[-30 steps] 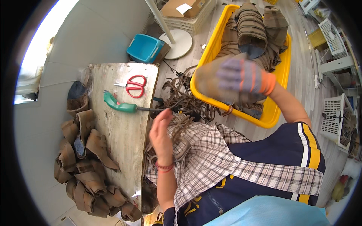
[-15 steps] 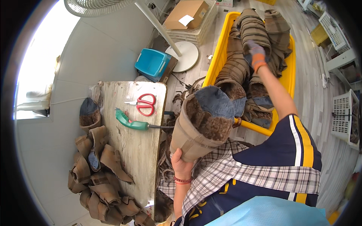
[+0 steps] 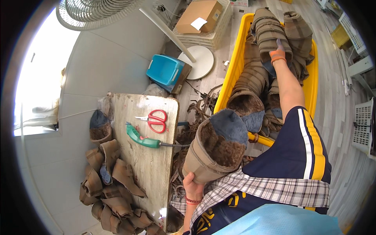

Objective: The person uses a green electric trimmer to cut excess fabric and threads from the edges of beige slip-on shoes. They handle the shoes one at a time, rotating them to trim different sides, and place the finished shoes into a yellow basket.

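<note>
My left hand (image 3: 194, 187) is closed on the lower side of a brown cloth sleeve (image 3: 196, 156), wide and cup-shaped, with brown fur lining and a blue-grey patch inside. Its open end faces up and to the right. My right hand (image 3: 279, 54), in a grey glove with an orange cuff, grips the rim of a stack of nested brown sleeves (image 3: 267, 29) at the far right. The thumb lies outside the rim; the other fingers are hidden in the opening. More nested sleeves (image 3: 250, 84) lie around it in a yellow tub (image 3: 229, 74).
On the wooden table (image 3: 156, 168) at left lie red-handled scissors (image 3: 157, 121) and a green corded cutting tool (image 3: 147, 141). Brown pieces (image 3: 117, 203) are heaped beside it. A blue bin (image 3: 164, 70), a white fan stand (image 3: 201, 62) and a cardboard box (image 3: 199, 15) stand behind.
My right hand has shifted from reaching over the stack's opening to holding its rim, thumb outside. The left hand still holds its sleeve. The whole view has moved slightly.
</note>
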The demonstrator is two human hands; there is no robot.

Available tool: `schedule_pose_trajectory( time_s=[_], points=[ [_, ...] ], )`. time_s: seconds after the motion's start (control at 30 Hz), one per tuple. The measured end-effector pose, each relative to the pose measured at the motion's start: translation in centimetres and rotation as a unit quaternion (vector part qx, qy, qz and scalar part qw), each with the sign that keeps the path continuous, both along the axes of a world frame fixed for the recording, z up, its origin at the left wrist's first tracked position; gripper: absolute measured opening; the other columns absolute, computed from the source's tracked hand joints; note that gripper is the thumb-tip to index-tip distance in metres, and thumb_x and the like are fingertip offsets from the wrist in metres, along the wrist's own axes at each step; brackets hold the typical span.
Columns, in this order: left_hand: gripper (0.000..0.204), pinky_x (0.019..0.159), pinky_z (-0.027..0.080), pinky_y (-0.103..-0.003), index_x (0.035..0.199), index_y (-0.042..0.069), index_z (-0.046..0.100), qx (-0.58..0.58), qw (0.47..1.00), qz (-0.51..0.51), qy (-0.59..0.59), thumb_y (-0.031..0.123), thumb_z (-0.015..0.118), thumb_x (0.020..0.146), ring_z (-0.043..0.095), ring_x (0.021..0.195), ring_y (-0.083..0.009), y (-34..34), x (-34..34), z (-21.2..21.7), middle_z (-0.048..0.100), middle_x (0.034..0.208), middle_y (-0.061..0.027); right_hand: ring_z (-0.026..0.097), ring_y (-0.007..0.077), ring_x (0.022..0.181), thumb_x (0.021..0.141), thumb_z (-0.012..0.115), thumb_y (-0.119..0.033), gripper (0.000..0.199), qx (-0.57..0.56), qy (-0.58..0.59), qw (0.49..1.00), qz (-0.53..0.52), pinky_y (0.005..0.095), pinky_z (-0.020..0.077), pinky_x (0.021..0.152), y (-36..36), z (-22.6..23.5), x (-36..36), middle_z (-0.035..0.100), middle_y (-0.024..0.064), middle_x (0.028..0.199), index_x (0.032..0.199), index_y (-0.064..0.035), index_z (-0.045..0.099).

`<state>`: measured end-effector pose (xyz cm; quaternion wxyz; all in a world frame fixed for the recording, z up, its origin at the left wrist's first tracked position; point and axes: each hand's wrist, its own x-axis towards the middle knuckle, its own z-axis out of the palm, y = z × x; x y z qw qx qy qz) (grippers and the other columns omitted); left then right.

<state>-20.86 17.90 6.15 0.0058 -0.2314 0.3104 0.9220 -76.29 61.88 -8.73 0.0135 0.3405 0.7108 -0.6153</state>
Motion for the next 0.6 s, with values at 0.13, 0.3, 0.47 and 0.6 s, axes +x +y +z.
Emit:
schedule_pose_trajectory(
  time_s=[0.13, 0.3, 0.47, 0.6],
  points=[
    [0.062, 0.108, 0.033, -0.048, 0.137, 0.003, 0.042, -0.007, 1.0, 0.022, -0.015, 0.024, 0.066, 0.083, 0.045, 0.127, -0.0321, 0.3, 1.2, 0.9, 0.049, 0.138, -0.0126, 0.049, 0.019, 0.067, 0.087, 0.067, -0.033, 0.052, -0.307, 0.095, 0.913, -0.253, 0.0375, 0.0482, 0.064, -2.2, -0.2, 1.9, 0.06, 0.0114, 0.111, 0.125, -0.0001, 0.054],
    [0.061, 0.106, 0.036, -0.049, 0.134, 0.004, 0.046, -0.008, 0.999, 0.026, 0.022, 0.027, 0.068, 0.082, 0.049, 0.123, -0.0322, -0.7, 2.6, 1.3, 0.053, 0.134, -0.0125, 0.046, 0.0305, 0.124, 0.089, 0.063, -0.01, 0.041, -0.483, 0.296, 0.796, -0.214, 0.0459, 0.0419, 0.105, -2.9, 1.8, 9.2, 0.049, 0.0127, 0.136, 0.127, 0.0012, 0.052],
    [0.06, 0.104, 0.038, -0.051, 0.134, 0.005, 0.047, -0.011, 0.991, 0.121, 0.052, 0.026, 0.068, 0.082, 0.051, 0.121, -0.0316, -1.8, 5.7, 3.2, 0.055, 0.132, -0.0104, 0.049, 0.0294, 0.121, 0.091, 0.058, -0.015, 0.044, -0.455, 0.303, 0.837, 0.024, 0.0413, 0.0393, 0.105, 1.2, 2.4, 16.5, 0.05, 0.0138, 0.136, 0.13, 0.0015, 0.05],
    [0.06, 0.103, 0.038, -0.052, 0.134, 0.008, 0.048, -0.061, 0.967, 0.224, 0.103, 0.041, 0.063, 0.086, 0.052, 0.119, -0.0298, -3.1, 10.1, 5.0, 0.055, 0.132, -0.009, 0.052, 0.0283, 0.118, 0.084, 0.061, -0.014, 0.052, -0.429, 0.284, 0.805, 0.295, 0.0394, 0.0418, 0.101, 2.2, 3.0, 20.9, 0.053, 0.0147, 0.131, 0.131, 0.0025, 0.048]
  ],
)
